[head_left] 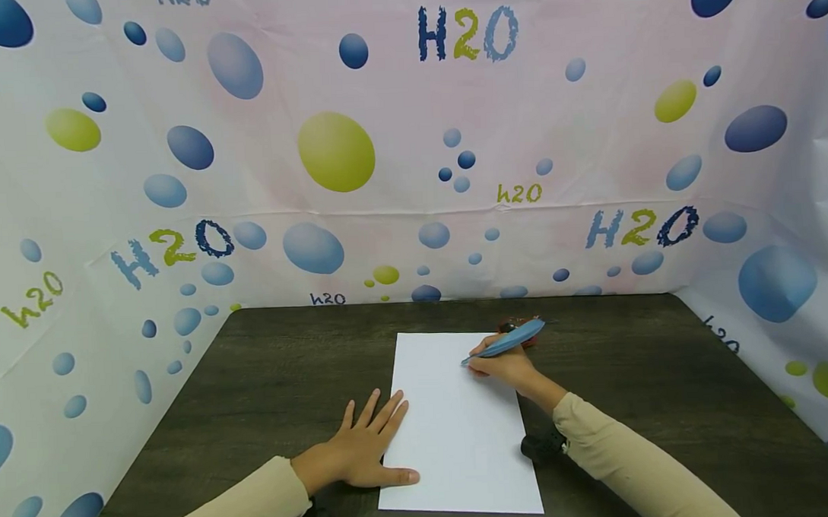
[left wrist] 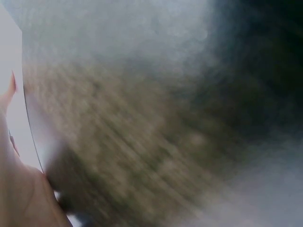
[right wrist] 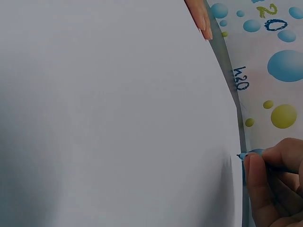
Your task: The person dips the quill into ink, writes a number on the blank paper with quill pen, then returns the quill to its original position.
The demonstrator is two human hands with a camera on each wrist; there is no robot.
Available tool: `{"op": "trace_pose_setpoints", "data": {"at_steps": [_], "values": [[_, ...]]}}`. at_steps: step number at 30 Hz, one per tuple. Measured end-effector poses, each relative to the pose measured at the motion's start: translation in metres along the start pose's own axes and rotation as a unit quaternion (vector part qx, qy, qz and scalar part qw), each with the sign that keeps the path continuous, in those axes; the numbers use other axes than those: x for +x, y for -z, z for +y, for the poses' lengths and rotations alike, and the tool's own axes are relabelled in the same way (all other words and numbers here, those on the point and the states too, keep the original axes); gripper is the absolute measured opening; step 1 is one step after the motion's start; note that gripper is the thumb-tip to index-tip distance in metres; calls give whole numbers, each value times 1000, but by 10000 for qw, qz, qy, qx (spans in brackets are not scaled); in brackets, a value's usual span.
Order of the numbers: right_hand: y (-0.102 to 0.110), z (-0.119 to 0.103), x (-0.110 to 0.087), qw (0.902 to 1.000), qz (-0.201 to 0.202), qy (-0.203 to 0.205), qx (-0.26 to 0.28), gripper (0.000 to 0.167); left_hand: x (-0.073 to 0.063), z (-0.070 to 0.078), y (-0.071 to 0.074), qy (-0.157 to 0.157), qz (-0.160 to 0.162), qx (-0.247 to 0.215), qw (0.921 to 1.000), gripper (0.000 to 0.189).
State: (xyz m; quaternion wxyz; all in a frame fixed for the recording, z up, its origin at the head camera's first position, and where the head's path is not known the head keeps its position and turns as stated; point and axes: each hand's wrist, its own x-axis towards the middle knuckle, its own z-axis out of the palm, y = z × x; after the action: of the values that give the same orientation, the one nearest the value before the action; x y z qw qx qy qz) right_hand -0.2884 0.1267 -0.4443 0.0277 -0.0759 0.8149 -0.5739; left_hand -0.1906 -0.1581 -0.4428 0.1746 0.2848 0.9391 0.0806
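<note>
A plain white sheet of paper [head_left: 454, 432] lies on the dark table. My right hand [head_left: 503, 366] pinches a blue feather-shaped pen [head_left: 511, 339] over the upper right of the sheet. The pen's tip points down and left, close to the paper; whether it touches, I cannot tell. In the right wrist view, thumb and fingers of the right hand [right wrist: 274, 184] hold the pen near its tip [right wrist: 242, 155]. With fingers spread, my left hand [head_left: 362, 447] rests on the paper's left edge. The left wrist view is mostly blurred, showing part of that hand [left wrist: 28, 198] at its edge.
Partly hidden behind the right hand is a small reddish-brown object [head_left: 526, 338] near the paper's top right corner. The dark wood-grain table [head_left: 288, 369] meets a printed white backdrop [head_left: 399, 236] at the back and sides. A black device [head_left: 544, 446] sits at the right wrist.
</note>
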Motion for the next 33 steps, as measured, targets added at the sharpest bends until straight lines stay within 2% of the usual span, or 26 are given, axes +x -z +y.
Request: {"op": "trace_pose_setpoints", "data": {"at_steps": [5, 12, 19, 28, 33], "values": [[-1, 0, -1, 10000, -29, -2, 95, 13, 1, 0, -1, -4, 19, 42, 10000, 106], [-4, 1, -1, 9998, 184, 54, -98, 10, 1, 0, -2, -18, 32, 41, 10000, 106], [-4, 2, -2, 9997, 194, 102, -127, 10, 2, -1, -3, -34, -1, 5, 10000, 105], [-6, 2, -2, 9992, 351, -73, -188, 7, 0, 1, 0, -14, 12, 5, 10000, 105], [-8, 3, -2, 9986, 430, 19, -319, 4, 0, 1, 0, -33, -2, -24, 10000, 104]]}}
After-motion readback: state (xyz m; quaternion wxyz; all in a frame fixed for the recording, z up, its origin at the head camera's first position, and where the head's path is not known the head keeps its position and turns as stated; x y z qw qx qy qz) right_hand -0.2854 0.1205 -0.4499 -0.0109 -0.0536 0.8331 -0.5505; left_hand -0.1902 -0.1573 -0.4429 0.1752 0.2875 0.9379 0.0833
